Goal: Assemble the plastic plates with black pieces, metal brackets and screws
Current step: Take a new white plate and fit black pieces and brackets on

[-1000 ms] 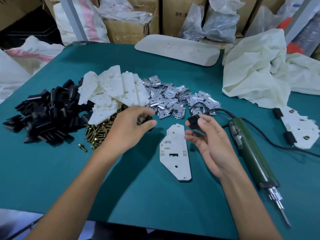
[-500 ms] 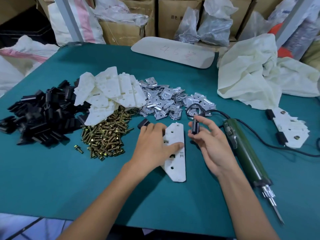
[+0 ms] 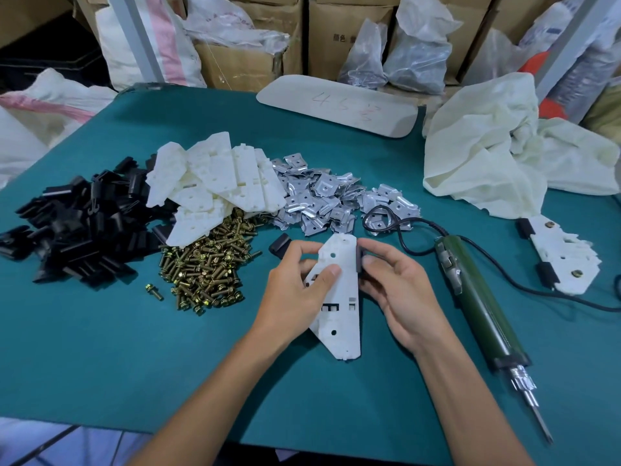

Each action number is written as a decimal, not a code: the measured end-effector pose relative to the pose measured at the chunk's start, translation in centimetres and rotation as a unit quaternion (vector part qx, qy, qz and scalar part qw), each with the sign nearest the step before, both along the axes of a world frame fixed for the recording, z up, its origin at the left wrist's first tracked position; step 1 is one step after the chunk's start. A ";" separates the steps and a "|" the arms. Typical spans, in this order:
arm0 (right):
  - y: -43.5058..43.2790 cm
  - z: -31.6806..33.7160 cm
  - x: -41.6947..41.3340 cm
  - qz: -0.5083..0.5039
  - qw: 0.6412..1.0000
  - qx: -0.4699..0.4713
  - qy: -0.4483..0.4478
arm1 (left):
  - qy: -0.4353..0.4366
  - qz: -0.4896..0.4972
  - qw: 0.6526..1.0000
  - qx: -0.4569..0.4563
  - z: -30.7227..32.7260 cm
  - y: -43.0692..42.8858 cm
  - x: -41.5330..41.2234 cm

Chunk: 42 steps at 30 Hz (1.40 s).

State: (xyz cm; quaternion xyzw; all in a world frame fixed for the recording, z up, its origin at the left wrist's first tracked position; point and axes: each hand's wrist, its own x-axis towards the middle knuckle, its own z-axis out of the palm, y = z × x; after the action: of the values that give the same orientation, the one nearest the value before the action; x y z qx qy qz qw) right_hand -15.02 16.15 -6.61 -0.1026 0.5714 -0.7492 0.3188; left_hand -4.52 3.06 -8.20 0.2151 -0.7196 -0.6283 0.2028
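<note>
A white plastic plate (image 3: 339, 317) lies at the middle of the green table. My left hand (image 3: 295, 290) grips its left edge, thumb on top. My right hand (image 3: 393, 290) pinches a black piece (image 3: 359, 260) against the plate's upper right edge. Another black piece (image 3: 279, 245) lies loose just beyond my left fingers. Behind are heaps of black pieces (image 3: 77, 223), white plates (image 3: 215, 183), metal brackets (image 3: 322, 203) and brass screws (image 3: 208, 270). One screw (image 3: 154, 291) lies apart.
A green electric screwdriver (image 3: 477, 301) lies to the right, its cord looping over the brackets. Assembled plates (image 3: 564, 257) stack at the far right. A crumpled cream cloth (image 3: 504, 153) and a long beige board (image 3: 336, 104) lie at the back, with boxes and bags behind.
My left hand set one black piece on the table and took hold of the plate. My right hand brought its black piece to the plate's upper right edge.
</note>
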 end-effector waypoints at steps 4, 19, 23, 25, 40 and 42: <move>-0.4 -0.5 0.5 -0.037 0.996 0.022 0.081 | 0.000 0.004 1.000 -0.011 -0.1 0.0 -0.1; -0.7 -0.7 0.3 -0.034 0.991 0.050 0.123 | -0.003 0.009 1.000 0.002 -0.2 -0.3 -0.1; -1.6 1.7 -0.7 -0.029 0.944 0.161 0.286 | -0.034 0.011 0.999 -0.011 -0.2 -0.3 -0.3; -3.9 4.2 -1.3 0.015 0.882 0.209 0.422 | -0.046 0.009 0.999 -0.022 -0.1 -0.3 -0.4; -15.0 5.9 -4.2 0.438 0.622 0.403 0.509 | -0.061 0.005 0.997 -0.052 -0.3 -0.6 -0.3; -13.9 5.9 -4.5 0.393 0.667 0.379 0.507 | -0.060 0.006 0.997 -0.047 -0.3 -0.6 -0.3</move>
State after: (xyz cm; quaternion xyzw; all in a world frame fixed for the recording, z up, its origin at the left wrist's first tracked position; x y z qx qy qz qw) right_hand -19.53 2.30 -0.72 -0.5519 0.7866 -0.1061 0.2559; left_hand -4.86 2.48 -8.51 0.2465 -0.7582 -0.5783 0.1730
